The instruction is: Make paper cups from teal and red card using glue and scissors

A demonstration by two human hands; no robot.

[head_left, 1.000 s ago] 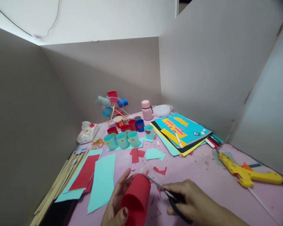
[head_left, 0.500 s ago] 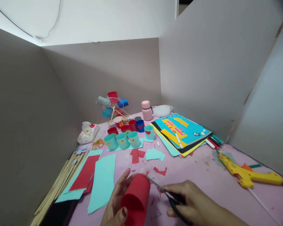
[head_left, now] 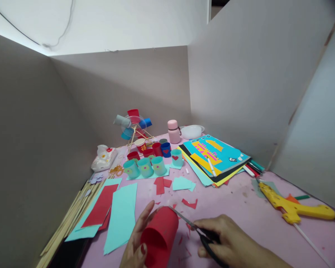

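My left hand [head_left: 136, 238] grips a red paper cup [head_left: 158, 236] lying on its side at the bottom centre, its mouth towards me. My right hand [head_left: 229, 240] is closed round black-handled scissors [head_left: 194, 227], whose blades reach left and touch the cup's far end. Small red paper scraps [head_left: 189, 203] lie on the pink tabletop [head_left: 234, 208] just beyond the cup.
Turquoise and red paper strips [head_left: 111, 208] and wooden sticks [head_left: 69, 219] lie at the left. Decorated cups [head_left: 145, 165], a cup-and-stick wheel model [head_left: 132, 124], a pink bottle [head_left: 173, 131], stacked coloured sheets [head_left: 212, 156] and a yellow glue gun [head_left: 293, 206] stand around. Grey partition walls enclose the table.
The cup's mouth has turned slightly left and down in my left hand. The scissors stay at the cup's far end.
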